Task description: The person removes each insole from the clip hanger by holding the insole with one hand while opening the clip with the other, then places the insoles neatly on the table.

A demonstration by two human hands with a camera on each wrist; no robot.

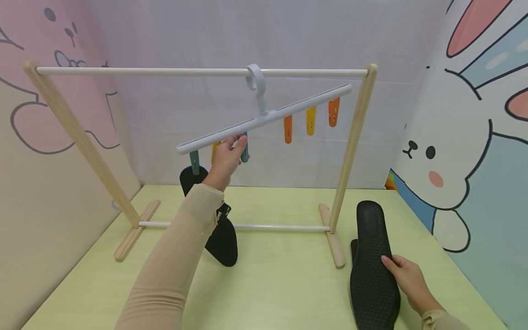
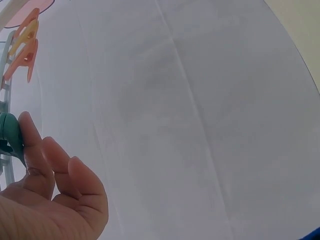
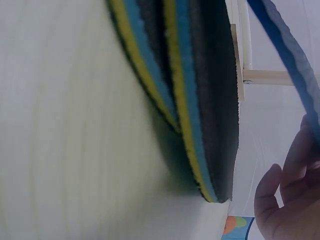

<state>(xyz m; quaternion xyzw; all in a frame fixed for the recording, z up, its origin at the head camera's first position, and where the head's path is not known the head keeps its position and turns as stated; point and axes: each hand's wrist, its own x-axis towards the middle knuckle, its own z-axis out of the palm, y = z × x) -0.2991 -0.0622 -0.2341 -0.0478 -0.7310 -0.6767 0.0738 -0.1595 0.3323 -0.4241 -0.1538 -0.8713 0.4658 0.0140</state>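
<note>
A white clip hanger point(image 1: 264, 120) hangs from the rack's top bar, tilted with its left end low. My left hand point(image 1: 224, 160) pinches a teal clothespin point(image 1: 244, 149) under its left half. The green clothespin point(image 1: 195, 162) at the low end grips a black insole point(image 1: 194, 178), which hangs down partly hidden behind my left forearm. At the right, my right hand point(image 1: 406, 277) holds a black textured insole point(image 1: 373, 256) by its edge, thumb on top. Another insole point(image 1: 354, 250) shows beneath it. In the right wrist view, insoles point(image 3: 200, 100) show yellow and blue layers along their edges.
The wooden rack point(image 1: 354, 151) with a white top bar point(image 1: 165, 72) stands on the pale yellow table point(image 1: 280, 284). Orange clothespins point(image 1: 288, 129) and a yellow clothespin point(image 1: 311, 120) hang from the hanger's raised right half. Walls with cartoon rabbits close off both sides.
</note>
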